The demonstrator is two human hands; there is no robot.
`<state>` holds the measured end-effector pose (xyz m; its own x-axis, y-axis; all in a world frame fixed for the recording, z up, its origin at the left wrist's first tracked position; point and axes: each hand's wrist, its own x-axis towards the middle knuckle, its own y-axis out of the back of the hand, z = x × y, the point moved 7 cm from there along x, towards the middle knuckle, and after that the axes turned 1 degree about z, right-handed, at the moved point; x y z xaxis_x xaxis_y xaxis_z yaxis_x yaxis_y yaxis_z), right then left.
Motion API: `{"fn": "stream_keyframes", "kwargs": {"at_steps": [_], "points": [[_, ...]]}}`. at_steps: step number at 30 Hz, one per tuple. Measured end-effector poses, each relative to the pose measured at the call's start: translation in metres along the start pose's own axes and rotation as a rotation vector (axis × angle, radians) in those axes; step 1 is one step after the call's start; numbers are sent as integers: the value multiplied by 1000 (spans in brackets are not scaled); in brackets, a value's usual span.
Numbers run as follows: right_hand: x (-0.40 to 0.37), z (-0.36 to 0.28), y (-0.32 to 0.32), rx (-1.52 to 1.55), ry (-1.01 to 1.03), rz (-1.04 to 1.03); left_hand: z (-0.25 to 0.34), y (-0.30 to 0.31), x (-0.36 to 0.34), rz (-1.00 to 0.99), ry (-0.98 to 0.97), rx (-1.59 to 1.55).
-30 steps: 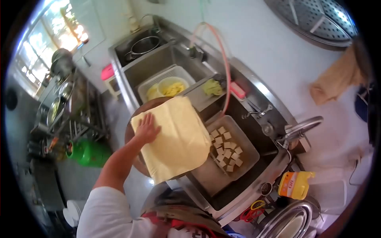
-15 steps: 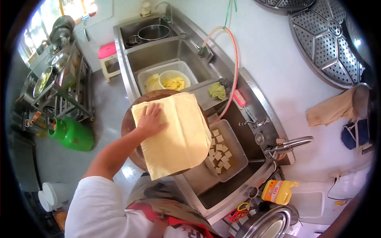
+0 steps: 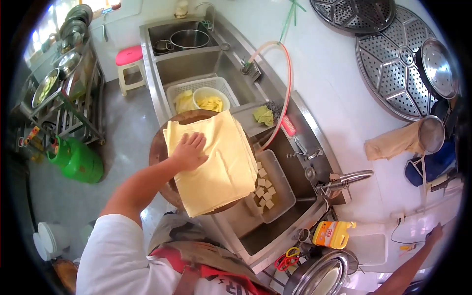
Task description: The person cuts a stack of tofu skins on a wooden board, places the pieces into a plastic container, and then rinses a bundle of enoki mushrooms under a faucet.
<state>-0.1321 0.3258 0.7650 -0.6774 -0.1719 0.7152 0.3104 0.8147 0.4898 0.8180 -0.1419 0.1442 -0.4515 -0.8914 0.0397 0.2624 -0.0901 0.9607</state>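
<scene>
My left hand (image 3: 190, 152) lies flat with its fingers spread on a stack of pale yellow sheets (image 3: 216, 172). Beneath the sheets is a round brown wooden board (image 3: 158, 147), which sits across the edge of the steel sink. Far to the right, my right hand (image 3: 433, 235) is stretched out near the white wall, small in view, with its fingers extended and nothing visible in them. Above it, a dark-handled knife (image 3: 442, 181) hangs by the wall, apart from the hand.
White cubes (image 3: 265, 191) lie in a clear tub in the sink (image 3: 255, 241). A white basket (image 3: 228, 88) holds a bowl of yellow pieces. A curved faucet (image 3: 349, 177), yellow jug (image 3: 332, 234), red-handled scissors (image 3: 286, 260) and metal pots (image 3: 319, 280) are at the right. A green gas cylinder (image 3: 81, 160) stands left.
The view has turned towards the right. My right hand and forearm have come clearly into view at the lower right. My left hand is still flat on the sheets.
</scene>
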Motion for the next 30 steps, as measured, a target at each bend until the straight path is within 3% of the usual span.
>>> {"fn": "stream_keyframes", "kwargs": {"at_steps": [2,6,10,12,13,19,23,26,28,29,30], "points": [[-26,39,2,158,-16,-7,0,4,0,-19,76,-12],[-146,14,45,214,-313,168,-11,-1,4,104,253,114],[-302,-99,58,146,-433,234,70,-24,21,86,-167,40],[-329,-97,57,290,-290,249,94,-39,42,46,-148,21],[-347,-97,56,340,-333,256,101,-46,51,31,-132,14],[-442,-124,47,486,-291,95,136,-43,39,-120,-175,-24],[-494,-148,31,474,-292,-17,134,-46,43,-35,-132,-91],[-534,-178,8,663,-289,-171,108,-38,38,60,-79,-111],[-555,-210,6,239,-61,-410,67,-15,18,58,-28,-22],[-570,-211,-11,496,-259,-427,42,-13,10,40,3,51],[-580,-256,-19,376,270,-502,21,-14,1,10,36,46]]}}
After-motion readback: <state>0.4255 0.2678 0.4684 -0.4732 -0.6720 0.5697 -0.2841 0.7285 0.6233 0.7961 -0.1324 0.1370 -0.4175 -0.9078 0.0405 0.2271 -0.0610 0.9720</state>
